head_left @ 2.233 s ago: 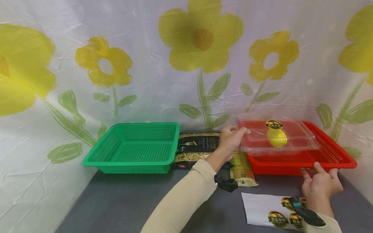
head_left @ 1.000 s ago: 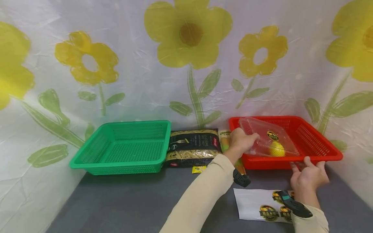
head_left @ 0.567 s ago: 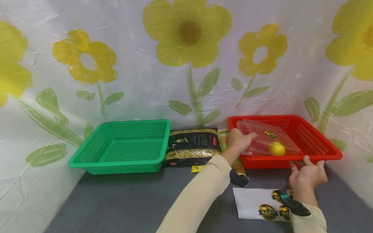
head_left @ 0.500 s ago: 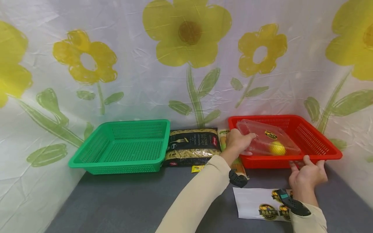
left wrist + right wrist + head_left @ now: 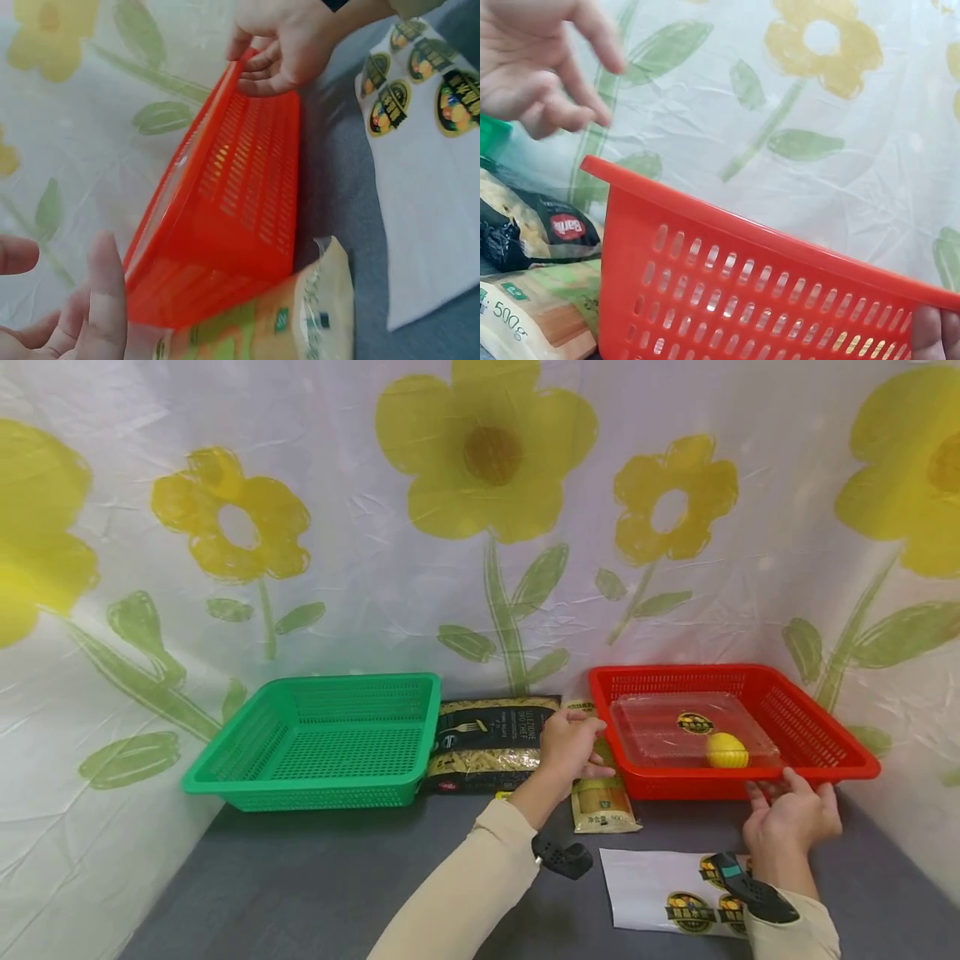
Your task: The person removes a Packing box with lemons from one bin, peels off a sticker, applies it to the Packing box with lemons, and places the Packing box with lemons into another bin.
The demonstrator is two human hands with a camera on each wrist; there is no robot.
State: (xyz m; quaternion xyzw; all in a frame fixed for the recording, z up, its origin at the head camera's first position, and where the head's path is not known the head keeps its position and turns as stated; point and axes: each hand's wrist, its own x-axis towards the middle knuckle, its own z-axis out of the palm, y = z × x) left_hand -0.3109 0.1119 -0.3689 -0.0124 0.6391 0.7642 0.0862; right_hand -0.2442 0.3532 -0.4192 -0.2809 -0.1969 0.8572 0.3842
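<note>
A clear plastic box with a round sticker on its lid and a yellow lemon inside lies flat in the red basket. My left hand hovers just left of the basket, fingers spread and holding nothing; in the left wrist view its palm faces the red basket. My right hand rests its fingertips against the basket's front wall under the rim; the left wrist view shows that right hand at the rim.
An empty green basket stands at the left. Between the baskets lie a black pasta bag and a yellow-green packet. A white sticker sheet lies near the front. A flowered sheet closes the back and sides.
The clear box, held tilted over the basket by my left hand, now lies flat inside it. My left hand has let go and drawn back left. The right hand stayed at the rim.
</note>
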